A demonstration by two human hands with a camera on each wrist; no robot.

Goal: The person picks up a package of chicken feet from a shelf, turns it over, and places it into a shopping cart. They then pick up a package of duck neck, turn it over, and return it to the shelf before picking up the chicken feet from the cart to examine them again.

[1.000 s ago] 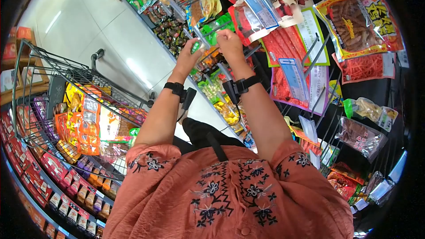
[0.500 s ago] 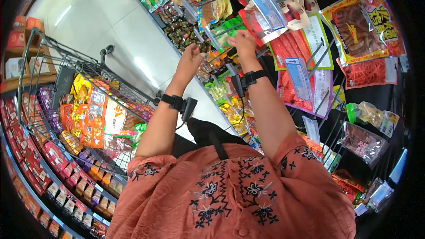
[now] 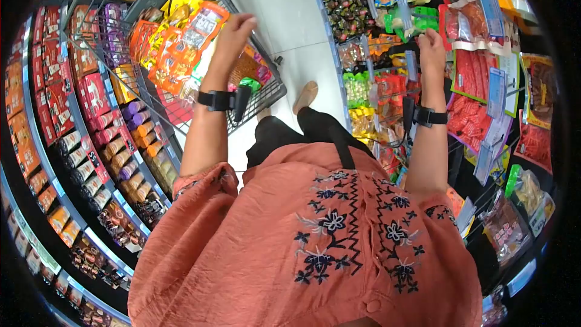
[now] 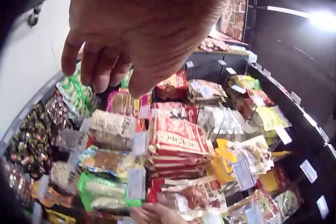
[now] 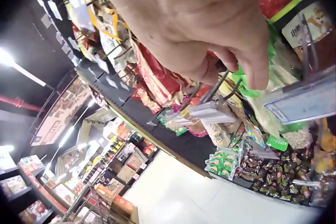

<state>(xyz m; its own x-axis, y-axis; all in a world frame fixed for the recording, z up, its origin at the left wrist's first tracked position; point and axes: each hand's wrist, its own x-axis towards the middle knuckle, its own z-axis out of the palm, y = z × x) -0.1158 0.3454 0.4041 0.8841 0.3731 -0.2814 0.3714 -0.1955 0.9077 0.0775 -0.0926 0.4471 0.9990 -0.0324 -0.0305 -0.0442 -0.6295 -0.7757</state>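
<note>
**Right hand on the peg, left hand over the cart**

At the upper right of the head view, the right hand [image 3: 433,45] is raised to a metal display hook [image 5: 212,88] on the snack rack, just beside the hanging bright green plastic snack packets [image 3: 410,20]. In the right wrist view its fingers [image 5: 252,50] curl around the hook's wire; whether a packet is pinched with it, I cannot tell. The left hand [image 3: 233,35] hangs at the upper centre above the grey wire shopping cart [image 3: 266,94], which is piled with orange and yellow foil snack bags [image 3: 181,36]. Its fingers [image 4: 100,69] hang loosely curled and hold nothing.

To work the hook cleanly, I judge it best to steady the wire and slide a packet straight along it by the header hole, keeping clear of the clear plastic price tag [image 5: 310,100] at the tip, rather than tugging downward and tearing the hole.
</note>
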